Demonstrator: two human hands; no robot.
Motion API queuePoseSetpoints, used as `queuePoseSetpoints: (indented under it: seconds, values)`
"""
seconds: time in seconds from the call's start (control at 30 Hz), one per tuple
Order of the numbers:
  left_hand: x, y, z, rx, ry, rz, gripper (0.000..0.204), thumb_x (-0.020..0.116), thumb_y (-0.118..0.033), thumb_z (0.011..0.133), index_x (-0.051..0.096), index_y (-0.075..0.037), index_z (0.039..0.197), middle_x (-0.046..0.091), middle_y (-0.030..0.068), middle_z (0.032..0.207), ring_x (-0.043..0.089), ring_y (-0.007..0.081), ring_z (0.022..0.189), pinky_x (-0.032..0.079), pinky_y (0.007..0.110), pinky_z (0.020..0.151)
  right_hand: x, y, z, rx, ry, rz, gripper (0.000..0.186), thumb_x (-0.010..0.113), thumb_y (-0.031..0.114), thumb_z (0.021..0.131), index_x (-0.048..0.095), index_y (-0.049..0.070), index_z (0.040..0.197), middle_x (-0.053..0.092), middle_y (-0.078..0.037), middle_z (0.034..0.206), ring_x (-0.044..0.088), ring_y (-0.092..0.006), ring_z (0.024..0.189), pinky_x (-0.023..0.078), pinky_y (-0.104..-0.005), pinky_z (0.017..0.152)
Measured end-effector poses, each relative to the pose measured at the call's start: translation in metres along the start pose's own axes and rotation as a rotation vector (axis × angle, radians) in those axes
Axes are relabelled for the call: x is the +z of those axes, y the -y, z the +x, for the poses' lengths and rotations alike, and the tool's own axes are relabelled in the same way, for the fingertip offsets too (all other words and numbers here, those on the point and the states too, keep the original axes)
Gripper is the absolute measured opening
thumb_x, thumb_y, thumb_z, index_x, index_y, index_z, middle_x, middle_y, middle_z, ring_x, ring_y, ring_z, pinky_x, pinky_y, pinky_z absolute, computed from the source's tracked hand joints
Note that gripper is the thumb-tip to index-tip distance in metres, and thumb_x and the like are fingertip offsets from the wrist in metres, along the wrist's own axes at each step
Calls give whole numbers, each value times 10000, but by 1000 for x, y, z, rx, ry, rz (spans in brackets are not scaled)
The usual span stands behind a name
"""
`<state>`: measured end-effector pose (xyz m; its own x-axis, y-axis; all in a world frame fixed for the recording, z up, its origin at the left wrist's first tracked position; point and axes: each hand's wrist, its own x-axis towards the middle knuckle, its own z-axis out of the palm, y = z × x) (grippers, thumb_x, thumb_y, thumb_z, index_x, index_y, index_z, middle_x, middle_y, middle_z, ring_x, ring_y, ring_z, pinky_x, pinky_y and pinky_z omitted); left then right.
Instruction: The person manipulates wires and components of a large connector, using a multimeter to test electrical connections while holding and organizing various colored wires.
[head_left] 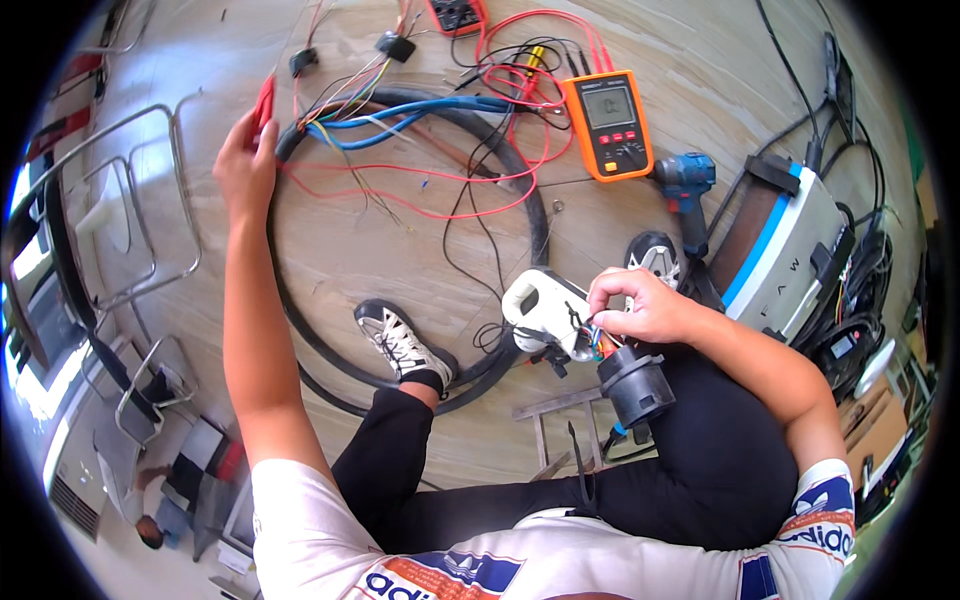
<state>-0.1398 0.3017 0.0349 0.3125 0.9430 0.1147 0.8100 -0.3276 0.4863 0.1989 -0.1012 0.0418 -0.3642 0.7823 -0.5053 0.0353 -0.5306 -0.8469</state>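
My left hand (247, 160), arm stretched far forward, grips a red test probe (265, 102) beside the loose wire ends of a thick black cable (538, 220). My right hand (648, 304) is pinched over coloured wires (604, 343) between a white charging-gun handle (543, 308) and a round black connector (636, 386). What lies between its fingertips is hidden. The connector rests by my right thigh. On the floor ahead stands an orange multimeter (610, 125) with red and black leads plugged in. Blue wires (420, 112) fan out from the cable's far end.
A blue cordless drill (688, 195) is right of the multimeter. Two small black blocks (397, 46) with wires and another red meter (456, 14) lie at the far side. A white and blue case (790, 255) stands right; metal chairs (180, 190) stand left. Another person (150, 505) is at lower left.
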Motion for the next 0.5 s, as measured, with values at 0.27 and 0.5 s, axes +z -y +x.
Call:
queuePoseSetpoints:
  seconds: [0.27,0.5]
  values:
    - [61,7,132,126,257,536,308,672,-293,905,728,-133,1162,732,165,1050,699,335,1018,544,441,897,-2,1,1,1,25,-3,131,722,150,823,673,41,878,683,-76,939,634,-230,954,483,-367,895]
    - [113,11,177,-83,338,620,284,652,-267,920,722,-153,1170,699,182,1175,652,366,1134,534,445,963,-5,6,2,0,75,20,167,721,188,836,683,42,908,671,-100,946,611,-265,1004,483,-388,900]
